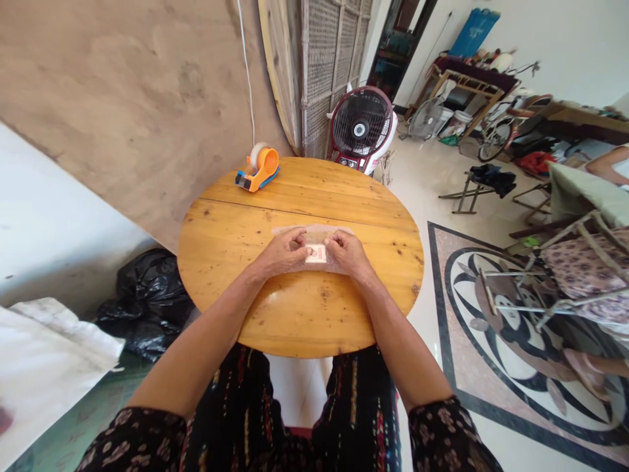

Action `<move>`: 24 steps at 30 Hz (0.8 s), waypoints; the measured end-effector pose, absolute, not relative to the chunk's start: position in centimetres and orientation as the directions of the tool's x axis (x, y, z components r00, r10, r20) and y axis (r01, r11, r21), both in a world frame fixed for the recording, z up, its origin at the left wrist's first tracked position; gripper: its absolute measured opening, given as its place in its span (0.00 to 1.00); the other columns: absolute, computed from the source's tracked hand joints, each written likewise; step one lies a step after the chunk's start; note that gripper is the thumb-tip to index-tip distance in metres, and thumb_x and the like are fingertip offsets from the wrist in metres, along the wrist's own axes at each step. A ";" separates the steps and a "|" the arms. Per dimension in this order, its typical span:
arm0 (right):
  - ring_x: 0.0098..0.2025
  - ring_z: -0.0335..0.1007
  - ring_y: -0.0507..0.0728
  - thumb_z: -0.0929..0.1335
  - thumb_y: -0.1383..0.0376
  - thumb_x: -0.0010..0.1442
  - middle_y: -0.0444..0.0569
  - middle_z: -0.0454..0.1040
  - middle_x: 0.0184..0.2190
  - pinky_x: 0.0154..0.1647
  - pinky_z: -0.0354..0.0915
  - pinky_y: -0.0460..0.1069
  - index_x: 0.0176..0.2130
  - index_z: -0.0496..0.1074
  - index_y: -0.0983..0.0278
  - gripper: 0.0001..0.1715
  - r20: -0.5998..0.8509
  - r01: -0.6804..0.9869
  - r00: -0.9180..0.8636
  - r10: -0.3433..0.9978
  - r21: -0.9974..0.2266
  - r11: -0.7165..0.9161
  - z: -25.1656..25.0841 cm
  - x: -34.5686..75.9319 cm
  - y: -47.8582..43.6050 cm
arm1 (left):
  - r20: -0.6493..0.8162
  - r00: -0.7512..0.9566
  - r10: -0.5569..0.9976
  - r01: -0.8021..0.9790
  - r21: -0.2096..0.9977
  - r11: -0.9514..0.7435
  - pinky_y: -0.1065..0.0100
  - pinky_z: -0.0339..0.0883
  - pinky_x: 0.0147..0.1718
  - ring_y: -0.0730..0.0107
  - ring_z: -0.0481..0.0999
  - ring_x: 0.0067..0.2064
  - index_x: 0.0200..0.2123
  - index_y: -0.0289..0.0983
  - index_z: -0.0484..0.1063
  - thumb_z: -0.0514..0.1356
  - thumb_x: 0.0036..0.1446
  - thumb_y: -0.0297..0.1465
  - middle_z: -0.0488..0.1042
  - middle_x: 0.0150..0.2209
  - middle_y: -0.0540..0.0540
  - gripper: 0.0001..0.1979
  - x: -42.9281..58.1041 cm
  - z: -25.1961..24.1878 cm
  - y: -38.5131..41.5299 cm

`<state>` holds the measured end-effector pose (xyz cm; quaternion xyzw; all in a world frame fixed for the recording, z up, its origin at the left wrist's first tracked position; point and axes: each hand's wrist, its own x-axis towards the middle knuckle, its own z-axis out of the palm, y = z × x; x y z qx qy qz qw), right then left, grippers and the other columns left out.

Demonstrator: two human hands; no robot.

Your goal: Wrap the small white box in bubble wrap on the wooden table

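On the round wooden table a sheet of see-through plastic wrap lies spread out. A small white packet with reddish print rests on it, between my two hands. My left hand is closed at the packet's left side, its thumb touching the packet's edge and its fingers on the wrap. At the right side, my right hand pinches the wrap between thumb and fingers. What lies under the fingertips is partly hidden. Farther back at the table's left edge stands an orange and blue tape dispenser with a roll of tape.
Behind the table stands a dark red and white fan. Black plastic bags lie on the floor at the left. To the right are a folding stool, a metal-framed chair, and part of another person's arm.
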<state>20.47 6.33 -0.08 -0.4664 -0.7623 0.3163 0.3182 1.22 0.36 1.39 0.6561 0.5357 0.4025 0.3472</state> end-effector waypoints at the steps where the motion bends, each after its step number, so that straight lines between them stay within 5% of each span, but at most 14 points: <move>1: 0.25 0.60 0.50 0.65 0.58 0.56 0.41 0.67 0.21 0.27 0.55 0.45 0.26 0.67 0.63 0.13 0.193 0.531 -0.350 0.917 -0.765 0.364 0.0 20.6 6.4 | 0.144 0.100 0.984 0.410 0.895 -0.173 0.69 0.66 0.38 0.72 0.69 0.33 0.56 0.32 0.68 0.58 0.51 0.35 0.71 0.33 0.50 0.29 1.2 1.3 0.4; 8: 0.28 0.66 0.53 0.67 0.61 0.56 0.43 0.74 0.27 0.33 0.58 0.47 0.32 0.72 0.62 0.06 0.234 0.703 -0.278 0.932 -0.611 0.363 1.1 21.4 6.0 | 0.146 0.074 0.987 0.429 0.889 -0.163 0.68 0.66 0.42 0.70 0.71 0.36 0.57 0.33 0.68 0.60 0.50 0.35 0.71 0.34 0.50 0.30 1.1 0.9 0.6; 12: 0.41 0.69 0.58 0.65 0.66 0.58 0.51 0.77 0.39 0.44 0.61 0.51 0.38 0.74 0.63 0.09 0.385 0.683 -0.387 0.838 -0.491 0.541 1.4 21.1 5.4 | 0.141 0.092 0.986 0.421 0.892 -0.167 0.66 0.66 0.43 0.70 0.70 0.36 0.58 0.34 0.66 0.59 0.51 0.35 0.70 0.33 0.50 0.30 1.0 0.7 0.7; 20: 0.51 0.64 0.61 0.61 0.71 0.63 0.52 0.77 0.47 0.52 0.52 0.56 0.42 0.74 0.62 0.14 0.543 0.635 -0.531 0.650 -0.253 0.730 2.3 20.1 2.8 | 0.176 0.085 0.981 0.457 0.868 -0.195 0.64 0.65 0.47 0.66 0.72 0.40 0.57 0.35 0.68 0.59 0.51 0.36 0.73 0.36 0.48 0.28 1.0 0.6 0.8; 24: 0.50 0.66 0.60 0.60 0.70 0.64 0.52 0.78 0.44 0.54 0.48 0.57 0.40 0.74 0.62 0.14 0.461 0.601 -0.625 0.630 -0.231 0.765 2.5 19.3 1.9 | 0.178 0.091 0.980 0.440 0.875 -0.200 0.64 0.66 0.46 0.67 0.72 0.39 0.58 0.34 0.66 0.60 0.52 0.37 0.73 0.34 0.48 0.30 1.0 0.5 0.9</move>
